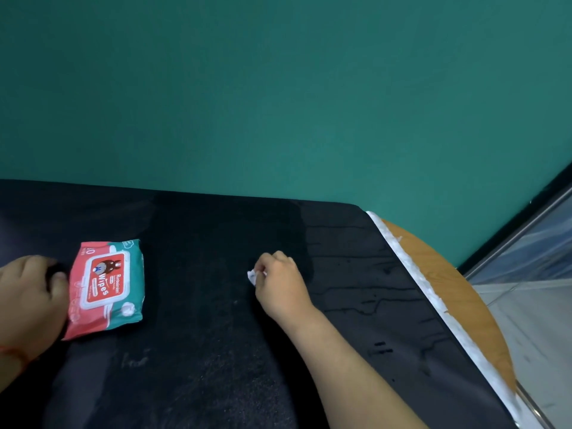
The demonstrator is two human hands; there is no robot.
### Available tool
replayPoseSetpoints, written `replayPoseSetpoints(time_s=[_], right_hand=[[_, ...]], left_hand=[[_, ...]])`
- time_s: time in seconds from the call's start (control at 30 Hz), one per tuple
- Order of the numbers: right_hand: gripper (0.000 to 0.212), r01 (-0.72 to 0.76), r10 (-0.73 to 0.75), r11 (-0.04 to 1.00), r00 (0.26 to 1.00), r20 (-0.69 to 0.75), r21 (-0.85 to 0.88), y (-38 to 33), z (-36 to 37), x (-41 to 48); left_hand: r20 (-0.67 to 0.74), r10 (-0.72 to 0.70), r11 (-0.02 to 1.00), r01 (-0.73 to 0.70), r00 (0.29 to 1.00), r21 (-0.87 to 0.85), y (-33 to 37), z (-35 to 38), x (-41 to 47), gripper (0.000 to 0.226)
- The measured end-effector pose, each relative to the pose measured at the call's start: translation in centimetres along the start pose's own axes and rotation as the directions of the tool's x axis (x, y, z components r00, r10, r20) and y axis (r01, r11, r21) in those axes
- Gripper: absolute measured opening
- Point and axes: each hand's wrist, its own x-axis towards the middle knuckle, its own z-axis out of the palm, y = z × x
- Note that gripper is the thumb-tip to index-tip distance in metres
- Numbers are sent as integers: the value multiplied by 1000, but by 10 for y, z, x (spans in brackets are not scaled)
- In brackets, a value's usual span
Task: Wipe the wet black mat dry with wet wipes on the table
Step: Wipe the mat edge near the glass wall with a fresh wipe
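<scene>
A black mat (201,351) covers nearly the whole table (448,280), whose rounded wooden edge shows only on the right, past a ragged white strip (411,270) running along the mat's border. The right hand (280,283) reaches in from the lower right, its forearm lying over the mat, and pinches a small crumpled white wipe (253,275) between thumb and fingertips, the wad sticking out on the hand's left side and held down at the mat's surface near its middle. Just right of that hand the mat carries dark wet streaks (365,301) and drips (they run in broken lines toward the near edge). Well apart, on the mat's left part, lies a pack of wet wipes (106,286), red and teal with a white-framed flap, its label face up and the flap closed. The left hand (29,292) sits right against the pack's left edge with fingers curled and the thumb touching the wrapper; whether it actually grips the pack cannot be told. A red thread (12,351) circles that wrist. Behind the table stands a teal wall (278,88), and pale floor tiles (532,329) show at the far right.
</scene>
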Motion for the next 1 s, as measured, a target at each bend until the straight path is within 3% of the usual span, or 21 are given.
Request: replayPoseSetpoints(time_s=[0.1,0.37,0.47,0.53,0.63,0.77,0.83,0.9,0.93,1.0], right_hand=[[10,-58,58,998,998,-5,-35,17,-11,13],[28,-134,127,987,989,-76,-89,38,-41,-17],[28,-127,116,987,987,-114,-95,37,-44,-39],[27,-146,132,983,984,-122,-110,35,-43,-51],[28,-146,134,981,986,-100,-125,30,-38,-65],[16,-117,116,990,993,-21,-82,14,-39,-73],[10,-93,95,993,995,32,-68,3,-40,-76],[11,-64,68,996,996,61,-57,-7,-38,-77],[12,-52,55,997,996,70,-51,-12,-35,-77],[12,-34,36,999,996,82,-22,-20,-27,-74]], left_hand=[[-26,7,993,-4,1000,121,5,-8,-9,51],[-137,3,985,21,991,171,-13,-1,-8,44],[-133,38,980,-11,990,197,-68,26,12,43],[-96,85,947,-51,992,316,-94,34,22,47],[-47,53,940,-34,998,338,-84,23,24,43],[21,-52,987,48,998,154,-91,24,39,46],[-30,-66,997,68,997,45,-73,11,37,53],[-71,-64,998,65,995,20,-8,-14,14,44],[-77,-9,999,12,997,43,35,-26,-2,33],[7,240,970,-240,971,35,99,-30,-37,21]])
